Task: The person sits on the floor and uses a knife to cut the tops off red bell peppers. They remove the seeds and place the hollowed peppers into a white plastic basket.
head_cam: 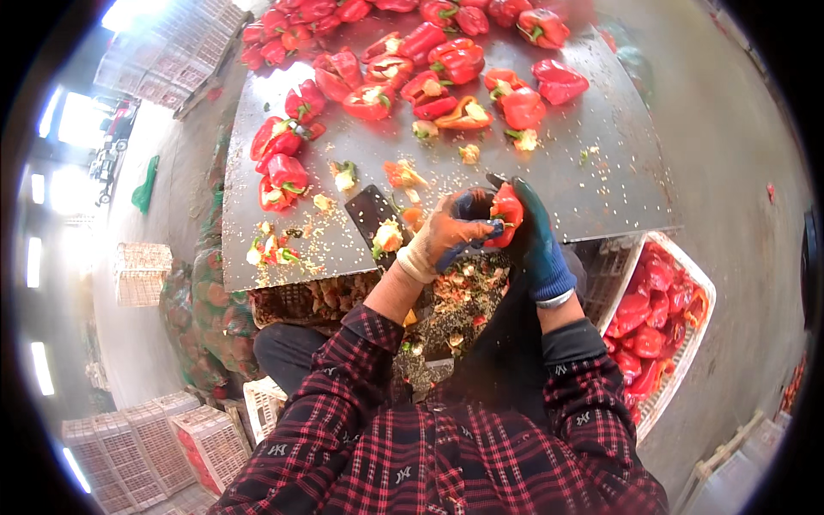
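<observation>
Over the near edge of the metal table, a red bell pepper (506,217) is held between my two gloved hands. My left hand (445,230), in an orange, white and blue work glove, grips it from the left, thumb by the green stem. My right hand (535,233), in a blue-green glove with a knitted cuff, cups its right side. Whether a blade is in either hand cannot be seen. Left of my hands lies a black flat rectangular object (368,209), with a pale seed core (387,237) on its lower end.
Whole and cut red peppers (457,61) cover the far part of the metal table (605,174), with seeds scattered nearer. A white crate of red peppers (644,335) stands at right. Scraps (463,290) lie below the edge. Mesh sacks (222,315) and crates (129,444) are left.
</observation>
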A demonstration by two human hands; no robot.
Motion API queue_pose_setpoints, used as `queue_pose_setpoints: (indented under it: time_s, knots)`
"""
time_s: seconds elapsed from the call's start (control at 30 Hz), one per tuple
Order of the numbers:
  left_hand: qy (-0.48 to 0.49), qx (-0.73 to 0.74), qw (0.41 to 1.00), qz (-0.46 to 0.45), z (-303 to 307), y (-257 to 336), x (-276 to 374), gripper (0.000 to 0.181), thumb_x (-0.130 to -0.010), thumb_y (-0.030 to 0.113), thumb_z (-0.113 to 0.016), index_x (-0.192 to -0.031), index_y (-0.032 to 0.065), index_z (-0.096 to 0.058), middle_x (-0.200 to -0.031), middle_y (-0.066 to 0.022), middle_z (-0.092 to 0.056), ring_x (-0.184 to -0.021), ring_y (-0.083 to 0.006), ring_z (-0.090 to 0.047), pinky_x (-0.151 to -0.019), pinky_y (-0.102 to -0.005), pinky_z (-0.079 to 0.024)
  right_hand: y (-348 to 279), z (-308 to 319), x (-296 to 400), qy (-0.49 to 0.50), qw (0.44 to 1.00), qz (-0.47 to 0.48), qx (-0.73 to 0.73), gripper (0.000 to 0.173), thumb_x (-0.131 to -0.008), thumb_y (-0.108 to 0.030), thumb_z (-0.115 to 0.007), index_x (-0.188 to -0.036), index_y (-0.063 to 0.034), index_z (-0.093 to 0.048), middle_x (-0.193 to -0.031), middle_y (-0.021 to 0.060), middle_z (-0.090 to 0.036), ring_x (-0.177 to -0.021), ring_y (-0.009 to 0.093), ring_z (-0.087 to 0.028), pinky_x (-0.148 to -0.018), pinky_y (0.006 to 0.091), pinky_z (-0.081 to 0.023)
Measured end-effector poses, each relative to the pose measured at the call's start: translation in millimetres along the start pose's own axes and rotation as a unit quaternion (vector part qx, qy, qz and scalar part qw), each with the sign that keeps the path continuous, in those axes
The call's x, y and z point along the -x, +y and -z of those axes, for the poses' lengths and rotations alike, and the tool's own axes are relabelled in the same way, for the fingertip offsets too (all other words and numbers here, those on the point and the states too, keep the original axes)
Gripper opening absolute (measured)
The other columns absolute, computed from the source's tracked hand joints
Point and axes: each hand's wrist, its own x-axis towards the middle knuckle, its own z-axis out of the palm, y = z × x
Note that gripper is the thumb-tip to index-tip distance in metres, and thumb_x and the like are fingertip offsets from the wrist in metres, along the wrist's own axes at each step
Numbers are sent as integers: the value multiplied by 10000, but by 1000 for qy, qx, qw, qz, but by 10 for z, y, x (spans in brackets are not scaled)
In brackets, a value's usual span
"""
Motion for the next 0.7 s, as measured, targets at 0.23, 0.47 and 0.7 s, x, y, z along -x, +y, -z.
queue_pose_setpoints:
  time_s: [0.23, 0.47, 0.7]
  knots:
    - [41, -321, 941, -101, -64, -287, -199, 405, -788, 122, -776, -1122, -21, -597, -978, -102, -682, -857, -195, -622, -765, -337, -500, -45, -13, 66, 114, 960, 143, 212, 351, -958, -349, -537, -881, -25, -647, -867, 56, -637, -761, 128, -604, -670, 269, -488]
    - [96, -652, 751, -42, 266, 112, -161, 502, -802, 167, -759, -1234, 14, -553, -1087, -148, -643, -965, -213, -631, -819, -330, -520, 44, 38, 138, 124, 952, 176, 216, 347, -935, -309, -590, -1044, 17, -639, -953, 91, -653, -866, 144, -608, -797, 294, -495]
    - [146, -357, 899, -206, 19, -156, -36, 463, -771, 258, -751, -1151, 46, -592, -990, -144, -636, -885, -328, -639, -741, -442, -513, 37, -22, 18, 57, 996, 68, 12, 474, -994, -397, -456, -1203, 15, -564, -1048, 89, -637, -928, 172, -611, -865, 329, -503]
